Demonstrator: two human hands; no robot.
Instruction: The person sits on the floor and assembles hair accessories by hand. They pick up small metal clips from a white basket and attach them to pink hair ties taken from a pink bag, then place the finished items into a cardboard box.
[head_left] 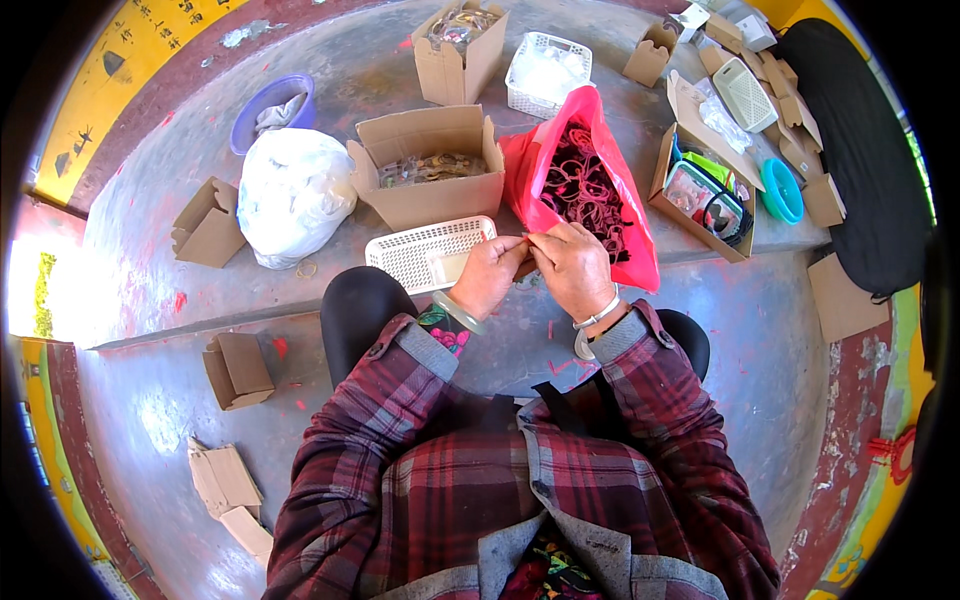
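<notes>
My left hand (484, 277) and my right hand (575, 272) meet above my lap, fingers pinched together. Between their fingertips is a small brownish thing (525, 264), mostly hidden and too small to name. Just left of the hands sits a shallow white perforated plastic basket (395, 262), with something pale inside. Right behind my right hand stands a bright pink plastic bag (640, 250), open at the top, full of dark and pink cords (585, 185). An open cardboard box (430, 203) behind the basket holds small plastic-wrapped pieces.
On the raised ledge are a stuffed white bag (295, 195), a purple basin (245, 120), a tall carton (455, 75) and a white basket (535, 98). Rightward are a box of mixed items (705, 235) and a turquoise bowl (783, 190). A small carton (238, 370) rests on the lower floor.
</notes>
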